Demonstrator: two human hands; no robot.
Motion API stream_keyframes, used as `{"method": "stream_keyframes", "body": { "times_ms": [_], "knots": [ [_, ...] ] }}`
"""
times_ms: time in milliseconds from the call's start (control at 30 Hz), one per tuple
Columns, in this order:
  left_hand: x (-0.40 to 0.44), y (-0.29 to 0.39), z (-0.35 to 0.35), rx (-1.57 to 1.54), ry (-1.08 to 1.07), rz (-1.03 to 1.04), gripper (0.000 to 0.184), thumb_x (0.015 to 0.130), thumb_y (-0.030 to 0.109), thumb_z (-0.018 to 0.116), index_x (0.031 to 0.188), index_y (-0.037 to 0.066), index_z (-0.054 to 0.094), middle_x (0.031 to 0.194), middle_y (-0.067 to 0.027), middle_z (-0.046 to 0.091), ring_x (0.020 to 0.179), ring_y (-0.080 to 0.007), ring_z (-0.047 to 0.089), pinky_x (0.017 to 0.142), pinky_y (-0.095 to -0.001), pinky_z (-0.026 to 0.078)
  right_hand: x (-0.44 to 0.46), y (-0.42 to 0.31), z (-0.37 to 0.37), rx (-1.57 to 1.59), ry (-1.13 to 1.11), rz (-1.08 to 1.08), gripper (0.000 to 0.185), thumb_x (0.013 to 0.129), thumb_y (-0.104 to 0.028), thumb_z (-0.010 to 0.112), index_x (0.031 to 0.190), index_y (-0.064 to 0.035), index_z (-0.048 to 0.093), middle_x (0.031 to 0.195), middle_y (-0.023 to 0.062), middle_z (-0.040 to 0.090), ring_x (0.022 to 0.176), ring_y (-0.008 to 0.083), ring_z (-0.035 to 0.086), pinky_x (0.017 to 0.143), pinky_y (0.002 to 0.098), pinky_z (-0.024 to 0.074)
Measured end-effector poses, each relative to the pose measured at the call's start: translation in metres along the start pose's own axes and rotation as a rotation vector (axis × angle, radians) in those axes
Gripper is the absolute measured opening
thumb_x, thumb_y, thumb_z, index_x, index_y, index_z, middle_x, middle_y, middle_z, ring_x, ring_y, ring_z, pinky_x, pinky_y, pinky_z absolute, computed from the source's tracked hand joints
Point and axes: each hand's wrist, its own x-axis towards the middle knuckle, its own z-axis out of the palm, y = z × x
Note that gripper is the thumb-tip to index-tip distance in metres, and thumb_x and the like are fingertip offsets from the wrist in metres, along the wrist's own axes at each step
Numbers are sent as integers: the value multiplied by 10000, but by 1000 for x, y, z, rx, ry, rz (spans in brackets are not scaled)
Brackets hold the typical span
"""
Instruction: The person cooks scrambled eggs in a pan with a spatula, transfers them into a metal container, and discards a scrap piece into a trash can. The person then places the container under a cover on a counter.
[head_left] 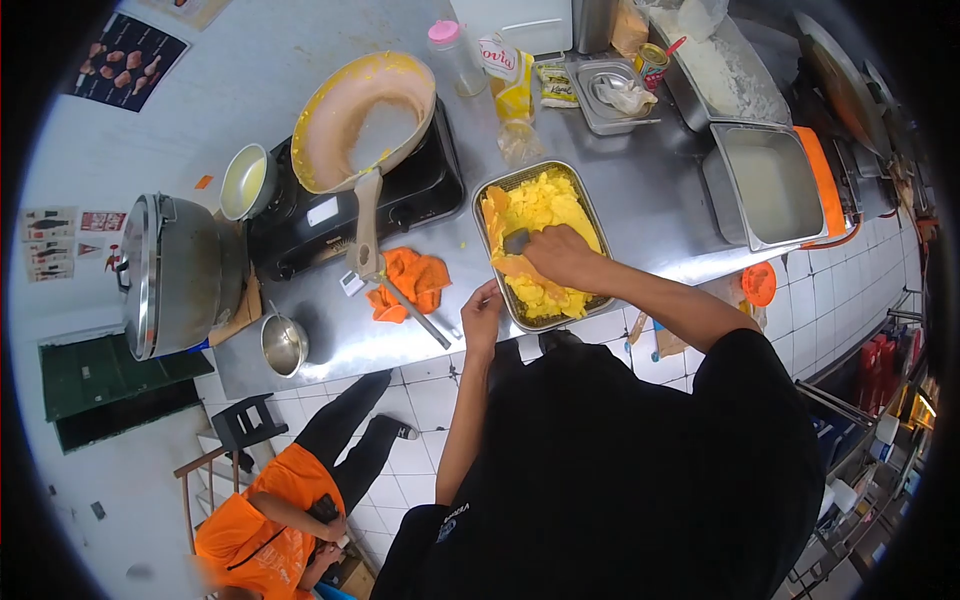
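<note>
While hands (560, 256) work in the tray (531, 171), orange cloth (428, 281) lies nearby.

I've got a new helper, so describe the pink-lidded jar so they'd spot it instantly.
Find the black stove under the large pan. Past the stove's far right corner stands a clear jar; its pink lid distinguishes it from the yellow-white pouch.

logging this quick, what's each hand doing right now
Left hand: at the edge of the tray, grip can't be told.
Right hand: closed on a grey tool.
</note>
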Motion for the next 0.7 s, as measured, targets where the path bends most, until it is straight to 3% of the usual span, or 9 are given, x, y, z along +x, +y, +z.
{"method": "stream_keyframes", "body": {
  "times_ms": [233,267,367,433,533,567,600,667,700],
  "knots": [
    [-7,15,4,-73,42,-63,277,954,52,554,1209,-23,632,1030,-37,666,918,-97,586,825,-218,456,10,17,-25,144,66,170,179,804,-91,532,833,-27,697,871,189,679,817,354,673,709,460,528],
    [-5,12,3,-57,25,-52,298,951,92,571,1227,-9,625,1070,-41,659,938,-112,591,836,-244,465,11,16,-21,161,66,182,180,802,-84,530,837,-26,697,876,195,677,831,354,672,722,465,526],
    [0,11,-4,14,31,-10,344,939,175,616,1246,20,616,1125,-45,646,958,-139,593,842,-298,482,5,15,-17,116,-6,75,300,835,-73,488,1038,-82,709,906,179,695,838,343,684,746,450,532],
    [-6,18,-11,86,125,4,329,928,182,637,1214,19,625,1072,-34,646,918,-132,580,812,-304,479,5,24,-31,121,-6,178,285,826,-77,506,1027,-73,707,907,189,692,852,349,679,758,454,530],
    [0,11,-37,216,498,202,271,885,97,656,1129,-17,632,989,-61,636,906,-139,586,848,-265,471,7,27,-37,124,-70,269,269,820,-81,529,1026,-60,700,943,199,687,898,351,673,770,461,525],
    [6,-4,-56,443,647,299,316,857,115,682,1122,-27,584,993,-92,600,960,-191,577,870,-309,464,6,28,-37,118,-103,301,265,819,-81,535,1028,-56,697,961,202,685,918,351,671,774,463,523],
    [23,-33,-72,294,776,448,415,855,161,696,1169,-48,521,1011,-116,574,1012,-227,559,861,-344,457,6,32,-37,151,-56,321,238,826,-87,540,1002,-51,696,931,197,674,903,359,658,769,466,516],
    [21,-39,-93,871,942,178,475,878,238,688,1169,-72,477,946,-130,578,957,-262,577,830,-373,469,2,39,-27,215,25,361,192,838,-99,551,951,-39,695,873,187,652,872,375,632,758,470,500],
    [24,-52,-102,730,855,114,459,894,264,672,1146,-66,479,908,-119,574,895,-250,585,772,-361,476,-3,39,-22,152,199,366,185,842,-115,568,953,-39,695,874,178,641,880,369,619,774,462,494]
  ]
}}
